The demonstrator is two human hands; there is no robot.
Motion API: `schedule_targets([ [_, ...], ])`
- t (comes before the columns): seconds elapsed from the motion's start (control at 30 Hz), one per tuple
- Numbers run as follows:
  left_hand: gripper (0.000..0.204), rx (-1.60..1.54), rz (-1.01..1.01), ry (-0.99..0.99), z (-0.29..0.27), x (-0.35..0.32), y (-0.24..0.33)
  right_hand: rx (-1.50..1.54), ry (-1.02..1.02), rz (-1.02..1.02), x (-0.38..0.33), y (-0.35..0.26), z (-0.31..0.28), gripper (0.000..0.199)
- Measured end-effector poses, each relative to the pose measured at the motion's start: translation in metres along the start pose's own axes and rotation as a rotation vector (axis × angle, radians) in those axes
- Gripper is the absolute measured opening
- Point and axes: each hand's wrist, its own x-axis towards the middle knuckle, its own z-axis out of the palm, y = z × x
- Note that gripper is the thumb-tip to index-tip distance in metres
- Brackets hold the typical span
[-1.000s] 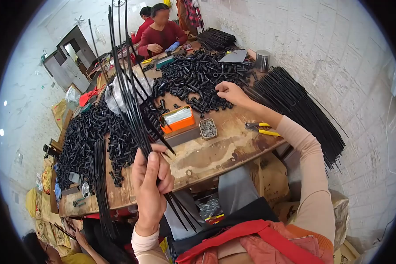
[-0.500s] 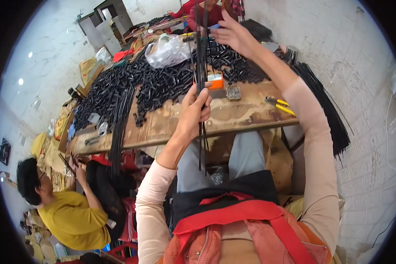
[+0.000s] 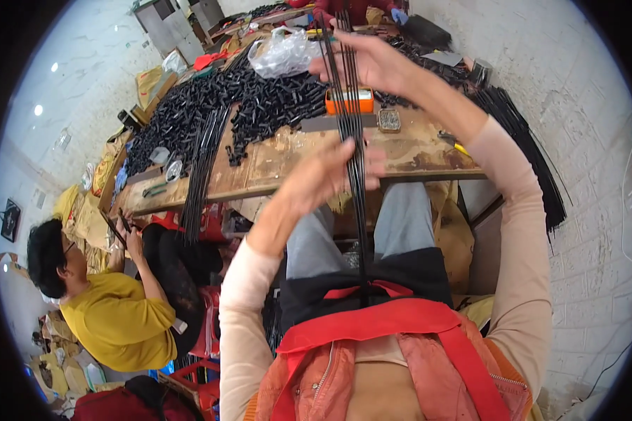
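A bundle of thin black rods (image 3: 351, 126) stands upright in front of me, its lower end resting on my lap. My left hand (image 3: 330, 175) grips the bundle at mid height, just above the wooden workbench (image 3: 288, 165) edge. My right hand (image 3: 369, 59) is raised higher and closes around the upper part of the same rods. Heaps of short black tubes (image 3: 225, 105) cover the bench behind the hands.
An orange box (image 3: 349, 100) and a small tin lie on the bench by a clear plastic bag (image 3: 282, 52). Long black rods (image 3: 205, 158) lie across the bench at left and hang at right (image 3: 527, 147). A person in yellow (image 3: 112, 309) sits low at left.
The view has tilted down toward my lap. My right hand left the tube heap and took hold of the bundle's top; the fanned rods are gathered into a tight upright bundle.
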Motion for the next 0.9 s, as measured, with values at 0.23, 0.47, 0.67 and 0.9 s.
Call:
schedule_targets([
  [0.23,0.032,0.101,0.121,0.12,-0.008,0.007,0.015,0.034,-0.085,0.035,-0.017,0.01,0.032,0.044],
  [0.47,0.038,-0.139,0.007,0.129,-0.008,-0.019,0.002,0.05,-0.08,0.027,-0.039,0.03,0.046,0.044],
  [0.67,0.038,0.049,0.024,0.155,-0.013,-0.019,0.003,-0.039,-0.046,0.004,-0.041,0.034,0.057,0.043],
  [0.9,0.038,0.051,0.054,0.136,-0.017,-0.006,0.014,-0.099,-0.066,0.019,-0.033,0.031,0.052,0.041],
])
